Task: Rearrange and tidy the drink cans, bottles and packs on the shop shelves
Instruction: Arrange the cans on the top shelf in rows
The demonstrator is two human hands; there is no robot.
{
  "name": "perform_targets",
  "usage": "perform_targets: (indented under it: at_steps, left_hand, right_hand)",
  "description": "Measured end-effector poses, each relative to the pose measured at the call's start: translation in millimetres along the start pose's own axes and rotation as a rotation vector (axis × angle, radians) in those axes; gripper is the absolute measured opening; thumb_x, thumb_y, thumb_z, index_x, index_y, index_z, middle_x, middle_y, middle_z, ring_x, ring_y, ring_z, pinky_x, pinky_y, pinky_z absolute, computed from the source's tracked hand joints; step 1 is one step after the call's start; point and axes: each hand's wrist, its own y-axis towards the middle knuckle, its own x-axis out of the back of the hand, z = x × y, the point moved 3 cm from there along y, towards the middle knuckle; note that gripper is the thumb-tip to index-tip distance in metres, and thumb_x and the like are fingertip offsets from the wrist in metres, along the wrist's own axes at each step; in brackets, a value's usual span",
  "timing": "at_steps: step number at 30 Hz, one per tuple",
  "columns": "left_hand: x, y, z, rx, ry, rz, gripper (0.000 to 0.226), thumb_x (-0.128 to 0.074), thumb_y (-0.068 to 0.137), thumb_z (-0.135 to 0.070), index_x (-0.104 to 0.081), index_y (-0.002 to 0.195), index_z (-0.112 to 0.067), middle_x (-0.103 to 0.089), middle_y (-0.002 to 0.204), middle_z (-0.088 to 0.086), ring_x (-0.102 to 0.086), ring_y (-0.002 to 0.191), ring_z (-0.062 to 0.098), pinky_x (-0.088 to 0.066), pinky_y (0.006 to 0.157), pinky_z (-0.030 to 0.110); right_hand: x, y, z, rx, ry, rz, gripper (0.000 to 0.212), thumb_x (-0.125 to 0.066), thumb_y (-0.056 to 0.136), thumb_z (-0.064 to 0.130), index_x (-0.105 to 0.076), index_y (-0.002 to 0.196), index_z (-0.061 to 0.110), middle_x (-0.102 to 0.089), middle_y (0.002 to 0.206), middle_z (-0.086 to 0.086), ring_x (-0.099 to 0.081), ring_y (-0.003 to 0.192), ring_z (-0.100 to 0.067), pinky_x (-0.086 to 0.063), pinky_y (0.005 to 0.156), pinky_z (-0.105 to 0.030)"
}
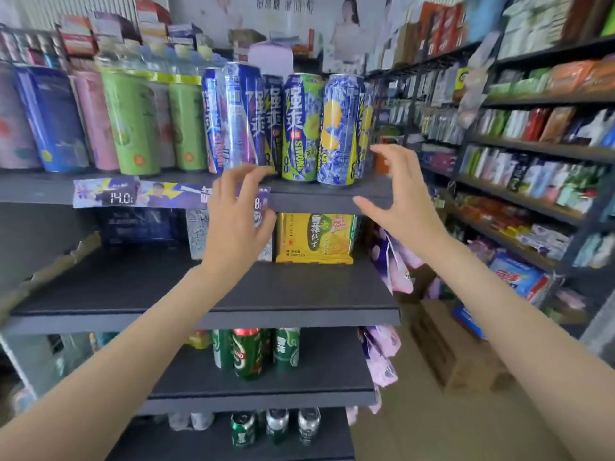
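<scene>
— Fingers on both sides?
— Loosely spread, holding nothing; left hand (238, 207) and right hand (397, 194) hover at the front lip of the top shelf (326, 194).
— Cans on that shelf?
— Upright, long axis vertical: one purple can (241, 118) above the left fingertips, one lime can (301, 128), one lemon can (339, 131). Cans behind are partly hidden, blurred.

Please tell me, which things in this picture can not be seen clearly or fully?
Head view:
- Price strip: its right part is hidden behind the left hand.
- White pack: partly behind the same hand.
- Yellow pack: small print too small to read.
- Far right shelves: blurred, labels unreadable.
- Bottom cans: fronts cut off by the shelf edge.
</scene>
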Motion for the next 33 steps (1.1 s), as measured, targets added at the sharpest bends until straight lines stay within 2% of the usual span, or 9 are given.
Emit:
perform_targets:
  at_steps: [4, 8, 10, 14, 17, 21, 24, 29, 33]
  left_hand:
    - [-27, 26, -3, 0.159, 0.101, 0.044, 0.056, -0.048, 0.074, -0.013, -0.049, 0.13, -0.014, -0.043, 0.129, 0.012, -0.041, 0.112, 0.031, -0.032, 0.087, 0.035]
    - [-51, 34, -6, 0.216, 0.138, 0.146, 0.056, -0.054, 0.082, -0.014, -0.041, 0.136, -0.017, -0.041, 0.132, 0.01, -0.044, 0.114, 0.031, -0.033, 0.092, 0.042]
    - [-54, 41, -8, 0.202, 0.086, 0.131, 0.056, -0.054, 0.084, -0.012, -0.039, 0.137, -0.018, -0.04, 0.133, 0.01, -0.043, 0.113, 0.03, -0.034, 0.091, 0.04]
    - [-57, 62, -20, 0.167, -0.033, 0.077, 0.056, -0.056, 0.085, -0.012, -0.038, 0.137, -0.02, -0.038, 0.133, 0.009, -0.042, 0.116, 0.027, -0.037, 0.097, 0.044]
    - [-68, 84, -31, 0.181, -0.055, 0.04, 0.057, -0.059, 0.085, -0.014, -0.037, 0.137, -0.019, -0.037, 0.132, 0.01, -0.04, 0.117, 0.027, -0.034, 0.096, 0.034]
    - [-99, 105, -47, 0.289, -0.072, -0.069, 0.069, -0.065, 0.082, -0.027, -0.029, 0.14, -0.019, -0.036, 0.132, 0.01, -0.035, 0.12, 0.026, -0.027, 0.094, 0.026]
    - [-125, 112, -62, 0.335, 0.072, -0.18, 0.082, -0.07, 0.077, -0.038, -0.025, 0.141, -0.015, -0.034, 0.133, 0.013, -0.03, 0.122, 0.028, -0.026, 0.1, 0.033]
    - [-157, 126, -84, 0.507, 0.239, -0.313, 0.095, -0.073, 0.074, -0.04, -0.016, 0.145, -0.014, -0.025, 0.141, 0.015, -0.024, 0.129, 0.031, -0.023, 0.108, 0.045]
    - [-157, 125, -89, 0.568, 0.354, -0.361, 0.095, -0.074, 0.075, -0.031, -0.013, 0.147, -0.017, -0.023, 0.14, 0.016, -0.026, 0.127, 0.032, -0.021, 0.106, 0.042]
  right_hand:
    - [-10, 44, -24, -0.257, 0.195, 0.031, 0.086, -0.07, 0.081, 0.038, -0.016, 0.146, 0.021, -0.024, 0.15, -0.008, -0.032, 0.134, -0.024, -0.029, 0.111, -0.045]
    - [-25, 61, -41, -0.551, 0.401, 0.115, 0.082, -0.066, 0.083, 0.04, -0.019, 0.145, 0.015, -0.046, 0.138, -0.008, -0.046, 0.123, -0.022, -0.035, 0.099, -0.033]
    - [-31, 65, -44, -0.529, 0.355, 0.197, 0.08, -0.067, 0.083, 0.037, -0.02, 0.145, 0.015, -0.049, 0.136, -0.008, -0.048, 0.118, -0.021, -0.033, 0.093, -0.03]
    - [-30, 76, -57, -0.487, 0.344, 0.298, 0.078, -0.069, 0.084, 0.029, -0.023, 0.147, 0.017, -0.041, 0.144, -0.006, -0.042, 0.128, -0.023, -0.029, 0.098, -0.03]
    - [-22, 89, -85, -0.453, 0.452, 0.36, 0.056, -0.071, 0.082, 0.022, -0.046, 0.131, 0.015, -0.062, 0.117, -0.009, -0.059, 0.103, -0.022, -0.048, 0.094, -0.038]
    - [1, 109, -133, -0.331, 0.563, 0.285, 0.02, -0.069, 0.083, 0.017, -0.06, 0.1, 0.018, -0.068, 0.089, -0.002, -0.065, 0.088, -0.02, -0.051, 0.084, -0.037]
    - [2, 123, -183, -0.316, 0.665, 0.187, 0.022, -0.07, 0.081, 0.016, -0.061, 0.101, 0.012, -0.066, 0.087, -0.005, -0.063, 0.088, -0.02, -0.053, 0.08, -0.035]
    - [-31, 155, -244, -0.386, 0.734, 0.355, 0.041, -0.076, 0.076, 0.02, -0.051, 0.108, 0.014, -0.057, 0.112, -0.012, -0.057, 0.102, -0.022, -0.052, 0.084, -0.039]
    - [-50, 173, -242, -0.287, 0.811, 0.319, 0.043, -0.077, 0.075, 0.028, -0.051, 0.108, 0.018, -0.059, 0.11, -0.005, -0.059, 0.104, -0.024, -0.05, 0.093, -0.045]
